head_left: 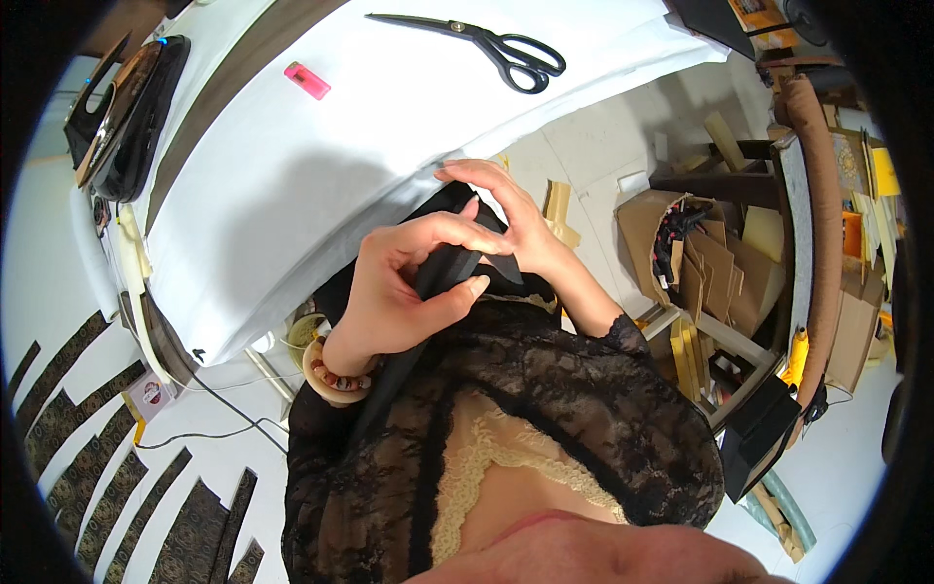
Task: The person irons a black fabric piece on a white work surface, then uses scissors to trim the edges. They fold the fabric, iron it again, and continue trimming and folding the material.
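Black fabric strip [448,268]: centre of frame, long axis diagonal, lower left to upper right. Left hand [399,277]: strip held between thumb and fingers. Right hand [523,222]: nearer strip's upper end; grip cannot be determined.

Bright light hits the white-covered table [409,107], a broad grey shadow [282,214] across it! Pale tiles pave the floor [569,136], and cardboard [754,282] crowds the right side.

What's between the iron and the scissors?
In the head view, a pink item on the white covering, plus a brown strip nearer the iron.
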Action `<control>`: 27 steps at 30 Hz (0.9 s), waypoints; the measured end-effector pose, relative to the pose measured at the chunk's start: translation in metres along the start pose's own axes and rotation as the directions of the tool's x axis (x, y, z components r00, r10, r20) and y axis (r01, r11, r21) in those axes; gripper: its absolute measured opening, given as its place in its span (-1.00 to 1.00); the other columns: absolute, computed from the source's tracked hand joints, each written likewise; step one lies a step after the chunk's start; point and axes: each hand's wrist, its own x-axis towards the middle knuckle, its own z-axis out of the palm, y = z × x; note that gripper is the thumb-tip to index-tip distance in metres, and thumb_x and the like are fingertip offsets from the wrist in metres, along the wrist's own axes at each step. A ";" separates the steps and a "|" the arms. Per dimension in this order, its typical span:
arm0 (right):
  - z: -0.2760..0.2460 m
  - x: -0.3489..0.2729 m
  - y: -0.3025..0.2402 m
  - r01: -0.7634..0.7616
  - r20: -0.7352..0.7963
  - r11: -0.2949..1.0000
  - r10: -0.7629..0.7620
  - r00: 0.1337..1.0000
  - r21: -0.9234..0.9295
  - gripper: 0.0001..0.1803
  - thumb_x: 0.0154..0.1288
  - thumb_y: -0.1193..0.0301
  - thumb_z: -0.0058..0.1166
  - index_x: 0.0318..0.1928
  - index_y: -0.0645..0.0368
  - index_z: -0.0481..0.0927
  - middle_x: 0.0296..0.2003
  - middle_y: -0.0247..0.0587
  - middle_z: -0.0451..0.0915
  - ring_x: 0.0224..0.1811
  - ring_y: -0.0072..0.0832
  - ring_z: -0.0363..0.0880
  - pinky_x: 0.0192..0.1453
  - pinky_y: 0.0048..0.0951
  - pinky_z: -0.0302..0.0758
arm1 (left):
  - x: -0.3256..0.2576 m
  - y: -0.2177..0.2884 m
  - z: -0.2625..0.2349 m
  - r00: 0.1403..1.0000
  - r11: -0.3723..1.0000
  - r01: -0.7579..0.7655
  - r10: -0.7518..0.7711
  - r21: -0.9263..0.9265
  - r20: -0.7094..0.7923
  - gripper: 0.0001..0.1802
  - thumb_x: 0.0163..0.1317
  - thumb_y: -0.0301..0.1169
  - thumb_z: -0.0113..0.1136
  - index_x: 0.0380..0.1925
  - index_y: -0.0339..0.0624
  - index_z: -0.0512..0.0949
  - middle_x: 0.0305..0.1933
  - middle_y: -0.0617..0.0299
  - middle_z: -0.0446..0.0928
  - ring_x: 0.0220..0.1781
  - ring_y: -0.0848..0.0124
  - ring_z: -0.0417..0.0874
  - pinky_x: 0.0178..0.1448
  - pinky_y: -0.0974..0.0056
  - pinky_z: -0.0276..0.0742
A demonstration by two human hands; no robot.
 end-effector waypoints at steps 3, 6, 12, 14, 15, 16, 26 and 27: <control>-0.004 -0.003 -0.005 -0.012 0.038 1.000 0.012 0.999 -0.007 -0.18 -0.09 0.28 0.48 0.25 0.12 0.47 0.17 -0.16 0.55 0.26 -0.15 0.49 0.32 -0.14 0.40 | -0.008 0.008 -0.006 0.993 0.994 0.104 -0.106 0.036 0.051 -0.71 0.07 -0.78 0.14 -0.15 -0.45 0.58 -0.13 -0.07 0.67 -0.01 0.25 0.70 0.48 -0.07 0.30; -0.002 -0.007 0.000 -0.009 0.067 1.000 0.007 0.998 0.023 -0.28 -0.01 0.31 0.42 0.22 0.13 0.51 0.10 -0.19 0.62 0.21 -0.18 0.53 0.30 -0.17 0.42 | -0.004 -0.011 -0.013 0.984 0.993 -0.096 0.084 0.071 0.160 -0.65 0.09 -0.77 0.15 -0.07 -0.47 0.55 -0.05 -0.10 0.66 0.02 0.29 0.68 0.46 0.03 0.32; -0.008 0.003 0.004 0.006 0.252 0.997 -0.024 0.967 0.072 -0.69 0.12 0.36 0.31 -0.10 0.18 0.68 -0.06 -0.18 0.68 0.07 -0.16 0.60 0.12 -0.21 0.52 | -0.007 0.006 0.001 0.996 1.000 -0.004 0.004 0.009 0.085 -0.41 0.11 -0.60 0.26 0.22 -0.35 0.43 0.06 0.08 0.58 0.00 0.47 0.56 0.14 0.37 0.41; -0.007 0.000 0.000 0.002 0.160 0.996 -0.015 0.987 0.086 -0.71 0.03 0.44 0.35 -0.18 0.20 0.69 -0.18 -0.13 0.69 -0.06 -0.15 0.65 0.03 -0.23 0.55 | -0.009 0.019 -0.001 0.990 0.994 -0.026 0.011 0.104 0.139 -0.26 0.10 -0.55 0.28 0.35 -0.34 0.33 0.21 0.01 0.50 0.15 0.39 0.52 0.26 0.32 0.38; -0.006 -0.003 0.006 0.024 0.152 0.995 -0.039 0.988 0.099 -0.67 -0.02 0.49 0.36 -0.16 0.18 0.69 -0.20 -0.13 0.70 -0.08 -0.14 0.66 0.01 -0.24 0.56 | -0.010 0.021 -0.004 0.982 0.991 0.014 -0.039 0.134 0.183 -0.25 0.10 -0.55 0.26 0.35 -0.38 0.30 0.28 -0.02 0.44 0.27 0.34 0.44 0.35 0.28 0.28; -0.005 -0.005 0.009 0.046 0.144 0.993 -0.062 0.988 0.111 -0.62 -0.07 0.54 0.38 -0.13 0.16 0.69 -0.23 -0.12 0.70 -0.10 -0.13 0.67 -0.01 -0.25 0.57 | -0.010 0.022 -0.007 0.970 0.985 0.053 -0.090 0.165 0.225 -0.25 0.10 -0.56 0.23 0.36 -0.43 0.28 0.35 -0.05 0.39 0.38 0.30 0.36 0.45 0.24 0.18; -0.017 -0.018 -0.025 0.213 0.074 0.977 -0.212 0.974 0.003 -0.76 -0.02 0.45 0.41 -0.29 0.18 0.67 -0.31 -0.22 0.71 -0.25 -0.25 0.69 -0.14 -0.32 0.58 | -0.033 0.034 0.031 0.951 0.929 -0.217 0.132 0.299 0.281 -0.19 -0.03 -0.61 0.07 0.37 -0.47 0.27 0.36 -0.21 0.38 0.51 -0.01 0.29 0.55 0.12 0.08; -0.019 -0.019 -0.029 0.232 0.073 0.973 -0.233 0.970 0.022 -0.77 0.00 0.44 0.39 -0.29 0.18 0.67 -0.31 -0.22 0.71 -0.24 -0.25 0.69 -0.15 -0.32 0.58 | -0.037 0.037 0.037 0.950 0.922 -0.225 0.135 0.315 0.283 -0.17 -0.06 -0.61 0.06 0.37 -0.47 0.27 0.36 -0.22 0.37 0.51 -0.02 0.29 0.55 0.11 0.09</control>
